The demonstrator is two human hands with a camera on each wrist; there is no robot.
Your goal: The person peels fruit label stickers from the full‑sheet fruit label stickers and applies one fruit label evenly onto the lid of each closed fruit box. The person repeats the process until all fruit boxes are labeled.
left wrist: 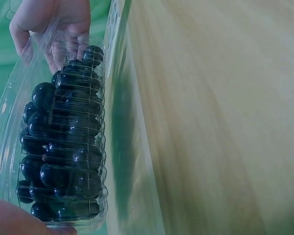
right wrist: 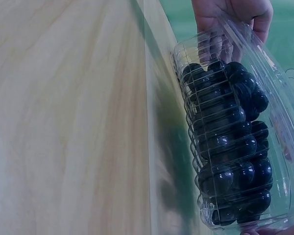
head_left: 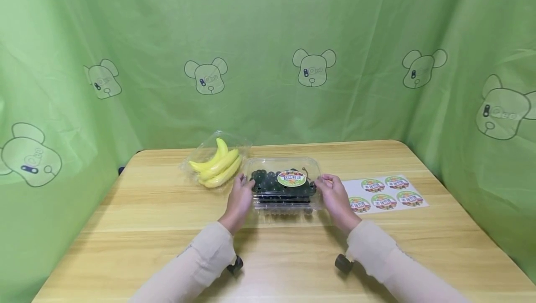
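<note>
A clear plastic clamshell box (head_left: 284, 203) is held level by its two short ends, close over the table. Dark round grapes (head_left: 271, 183) fill it, and an oval printed label (head_left: 291, 178) is on its lid. My left hand (head_left: 238, 200) grips the left end, with the thumb at the lid's edge. At the opposite end, my right hand (head_left: 336, 199) holds the box the same way. In the left wrist view, the fingers (left wrist: 56, 56) of the right hand reach under the box's end. The right wrist view shows the left hand (right wrist: 237, 14) likewise.
Yellow bananas (head_left: 222, 163) in clear wrapping lie at the back left of the wooden table (head_left: 176, 233). A white sheet (head_left: 353, 190) with several oval stickers lies on the right, partly behind my right hand. Green curtains (head_left: 259, 14) enclose the back and sides.
</note>
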